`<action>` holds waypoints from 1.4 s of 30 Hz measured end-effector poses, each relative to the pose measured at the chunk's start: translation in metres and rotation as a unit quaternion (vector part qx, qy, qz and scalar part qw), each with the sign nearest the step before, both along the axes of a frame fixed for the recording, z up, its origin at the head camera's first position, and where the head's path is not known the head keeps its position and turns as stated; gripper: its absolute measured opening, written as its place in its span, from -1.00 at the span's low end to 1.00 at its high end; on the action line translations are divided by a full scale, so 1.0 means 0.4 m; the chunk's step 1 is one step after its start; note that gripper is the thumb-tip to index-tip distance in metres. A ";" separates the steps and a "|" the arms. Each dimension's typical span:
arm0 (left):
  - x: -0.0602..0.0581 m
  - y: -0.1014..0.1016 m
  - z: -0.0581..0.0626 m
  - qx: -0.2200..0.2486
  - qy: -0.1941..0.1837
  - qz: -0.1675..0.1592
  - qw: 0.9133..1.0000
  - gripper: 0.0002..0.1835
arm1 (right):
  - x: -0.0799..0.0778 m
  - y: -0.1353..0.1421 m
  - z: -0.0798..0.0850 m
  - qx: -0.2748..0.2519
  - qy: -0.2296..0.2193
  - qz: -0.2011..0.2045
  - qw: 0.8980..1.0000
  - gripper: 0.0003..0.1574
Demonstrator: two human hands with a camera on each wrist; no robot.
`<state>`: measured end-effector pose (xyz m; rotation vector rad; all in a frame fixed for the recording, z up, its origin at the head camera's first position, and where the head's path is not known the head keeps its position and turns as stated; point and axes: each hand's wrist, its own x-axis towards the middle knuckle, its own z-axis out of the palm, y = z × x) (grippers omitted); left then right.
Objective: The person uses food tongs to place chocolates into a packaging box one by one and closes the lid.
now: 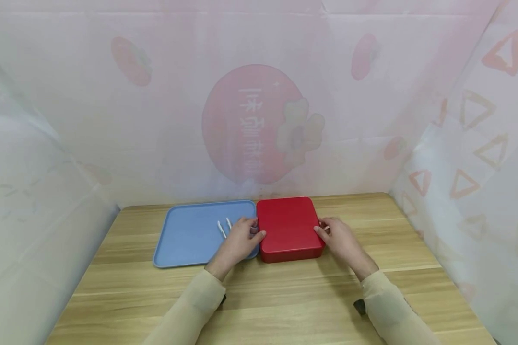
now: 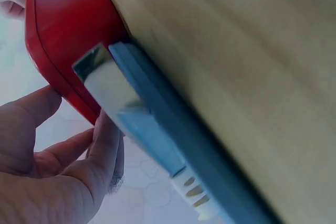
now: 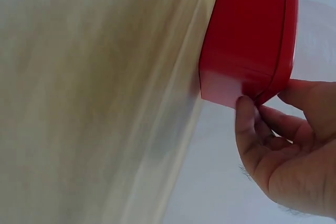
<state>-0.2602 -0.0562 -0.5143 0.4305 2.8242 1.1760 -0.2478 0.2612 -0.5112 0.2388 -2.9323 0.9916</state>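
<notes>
A red square box [image 1: 287, 225], its lid on, stands on the table with a thin seam below its top. My left hand [image 1: 238, 239] grips its left side, thumb over the top edge and fingers against the side. On the opposite side my right hand [image 1: 341, 240] pinches the edge, and in the right wrist view its fingertips [image 3: 244, 103] lie at the seam by the corner. Under my left hand, a white two-armed utensil like tongs [image 1: 221, 229] lies on the blue tray [image 1: 185, 239], partly hidden. In the left wrist view its slotted white end [image 2: 190, 188] shows.
The blue tray's right rim lies right beside the box. Wood-grain table [image 1: 276, 302] extends in front and to the right. A printed pale curtain [image 1: 164, 120] rises behind the table and along both sides.
</notes>
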 end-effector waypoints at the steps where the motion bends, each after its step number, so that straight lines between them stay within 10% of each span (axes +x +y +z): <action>1: -0.001 0.001 0.005 -0.014 0.005 -0.003 1.000 -0.27 | -0.003 0.001 0.002 0.009 0.005 0.011 1.000 -0.35; 20: -0.029 0.012 0.076 -0.163 0.037 -0.046 0.985 -0.27 | -0.050 0.014 0.047 0.041 -0.036 0.069 0.996 -0.26; 27: -0.108 0.015 0.085 -0.150 0.025 -0.045 0.987 -0.30 | -0.077 0.003 0.072 0.064 -0.068 0.059 0.994 -0.39; 37: -0.198 0.033 0.099 -0.149 -0.011 -0.018 0.989 -0.49 | -0.232 0.032 0.073 -0.012 -0.126 0.135 0.983 -0.08; 42: -0.309 0.024 0.015 -0.125 -0.038 -0.017 0.991 -0.46 | -0.265 0.037 0.065 -0.075 -0.168 0.126 0.975 -0.21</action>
